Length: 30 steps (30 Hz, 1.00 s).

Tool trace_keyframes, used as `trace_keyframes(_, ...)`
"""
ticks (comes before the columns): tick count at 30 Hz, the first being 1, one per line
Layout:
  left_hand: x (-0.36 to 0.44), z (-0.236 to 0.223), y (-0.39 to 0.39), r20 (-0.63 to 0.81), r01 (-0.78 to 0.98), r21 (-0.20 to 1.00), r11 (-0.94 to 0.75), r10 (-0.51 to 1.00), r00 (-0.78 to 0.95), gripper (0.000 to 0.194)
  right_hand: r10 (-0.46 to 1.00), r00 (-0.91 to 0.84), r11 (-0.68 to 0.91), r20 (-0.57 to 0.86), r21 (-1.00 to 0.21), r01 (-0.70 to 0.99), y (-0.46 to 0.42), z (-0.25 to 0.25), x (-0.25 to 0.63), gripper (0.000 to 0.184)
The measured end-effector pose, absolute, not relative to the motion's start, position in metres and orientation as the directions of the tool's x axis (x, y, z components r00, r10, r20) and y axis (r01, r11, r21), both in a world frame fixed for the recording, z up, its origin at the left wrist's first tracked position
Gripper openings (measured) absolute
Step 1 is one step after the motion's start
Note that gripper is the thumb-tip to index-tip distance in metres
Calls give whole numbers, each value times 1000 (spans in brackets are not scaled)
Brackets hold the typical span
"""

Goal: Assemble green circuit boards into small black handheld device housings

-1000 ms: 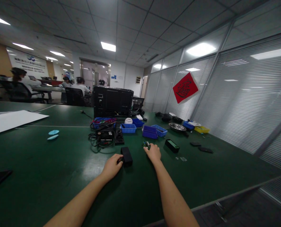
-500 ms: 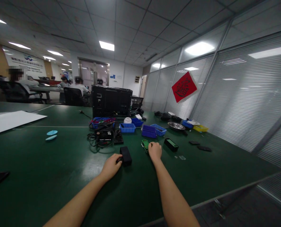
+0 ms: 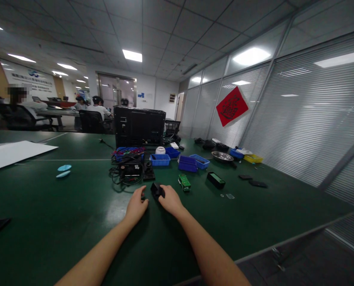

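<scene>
A small black box (image 3: 157, 190) lies on the green table (image 3: 60, 222) in front of me. My right hand (image 3: 171, 200) is closed over its near right side and holds it. My left hand (image 3: 137, 205) rests on the table just left of the box, fingers curled, fingertips beside a small dark part I cannot make out. A green circuit board (image 3: 184, 183) lies free on the table to the right of my hands. Further right sits a black oblong device with a green top (image 3: 216, 180).
Behind my hands lie a tangle of cables with a black unit (image 3: 131, 171), several blue bins (image 3: 160, 159), a large black case (image 3: 139, 127), a metal bowl (image 3: 222, 156) and a yellow tray (image 3: 253, 159). White sheet (image 3: 12, 151) at left. People sit at far desks. Table edge runs at right.
My right hand let go of the green circuit board and moved left onto the black box. My left hand slid slightly left, off the box.
</scene>
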<state>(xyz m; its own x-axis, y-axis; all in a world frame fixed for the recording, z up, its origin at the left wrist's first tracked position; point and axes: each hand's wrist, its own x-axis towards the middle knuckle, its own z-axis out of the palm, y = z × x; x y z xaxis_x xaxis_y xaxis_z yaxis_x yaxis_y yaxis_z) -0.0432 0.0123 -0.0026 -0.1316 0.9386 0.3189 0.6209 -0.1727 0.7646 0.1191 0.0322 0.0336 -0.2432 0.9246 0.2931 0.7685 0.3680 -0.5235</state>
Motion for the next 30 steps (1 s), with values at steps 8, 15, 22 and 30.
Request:
trace_keyframes(8, -37, 9, -1, 305, 661, 689, -296, 946, 105, 79, 937, -292, 341, 194, -698, 630, 62, 44, 158, 21)
trace_keyframes(15, -38, 11, -2, 236, 694, 676, -246, 965, 113, 63, 877, 248, -79, 412, -384, 920, 68, 57, 199, 39)
trace_keyframes(22, -36, 16, -6, 210, 700, 674, -237, 969, 126, 65, 933, 181, -99, 312, -261, 960, 77, 37, 200, 42)
trace_keyframes(30, -35, 14, -4, 226, 718, 648, -252, 965, 135, 60, 964, 94, -5, 247, -339, 941, 79, 36, 192, 41)
